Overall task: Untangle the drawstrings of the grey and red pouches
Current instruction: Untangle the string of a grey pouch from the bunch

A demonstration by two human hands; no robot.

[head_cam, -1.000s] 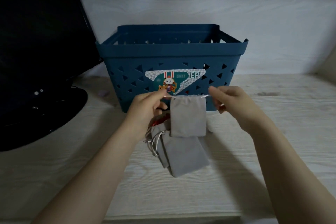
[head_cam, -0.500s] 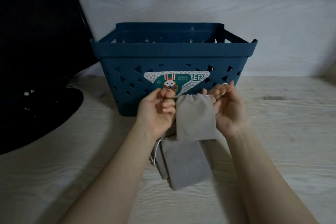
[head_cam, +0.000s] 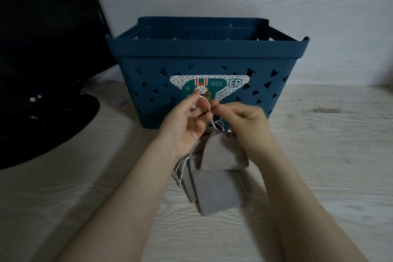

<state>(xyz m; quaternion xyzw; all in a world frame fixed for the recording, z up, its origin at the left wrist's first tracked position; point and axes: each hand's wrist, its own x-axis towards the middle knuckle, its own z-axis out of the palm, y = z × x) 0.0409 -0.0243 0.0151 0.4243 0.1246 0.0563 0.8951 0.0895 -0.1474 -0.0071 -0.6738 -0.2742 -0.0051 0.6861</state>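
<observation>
A single wide-angle view is taken from head height, directed forward and down across the pale table (head_cam: 319,155) toward the blue basket (head_cam: 206,53) and back wall; both forearms are seen close, entering from the bottom edge

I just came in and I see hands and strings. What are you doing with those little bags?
A person is picking apart tangled drawstrings. The left hand and the right hand both pinch thin white drawstrings in front of a blue basket. One grey pouch hangs from the strings, held up off the wooden table. More grey pouches lie on the table below it. The strings still look bunched together, so the untangling is not finished.
</observation>
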